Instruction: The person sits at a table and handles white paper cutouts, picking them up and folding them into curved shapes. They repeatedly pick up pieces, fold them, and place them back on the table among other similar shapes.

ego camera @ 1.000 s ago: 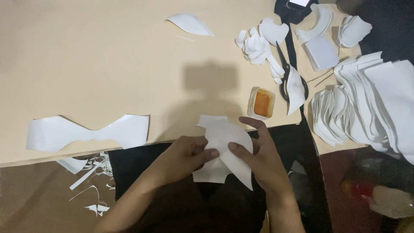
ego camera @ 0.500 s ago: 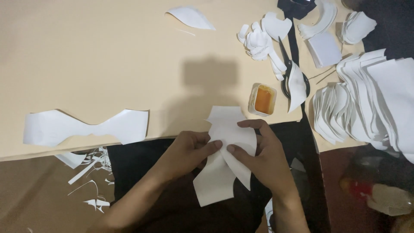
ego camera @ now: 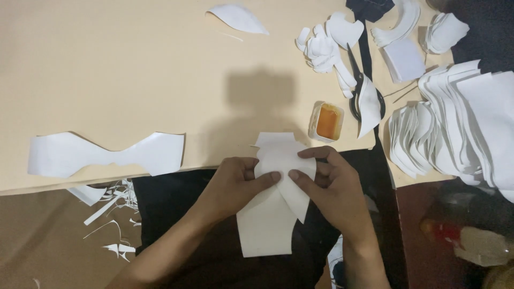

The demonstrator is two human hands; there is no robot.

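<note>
I'd keep both thumbs pinching the white cutout (ego camera: 278, 176), left hand (ego camera: 235, 184) and right hand (ego camera: 329, 184) lining edges up slowly.

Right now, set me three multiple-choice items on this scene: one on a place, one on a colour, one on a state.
1. Where do the scissors lie?
A. right of the orange tub
B. on the floor
C. in the left hand

2. What colour fills the small tub?
A. blue
B. orange
C. green

3. How is the white cut piece held?
A. lying untouched
B. by one hand
C. by both hands

Key: 1 A, they rest on the table just right of the tub. 2 B, its contents look orange. 3 C, left hand and right hand pinch it.
</note>
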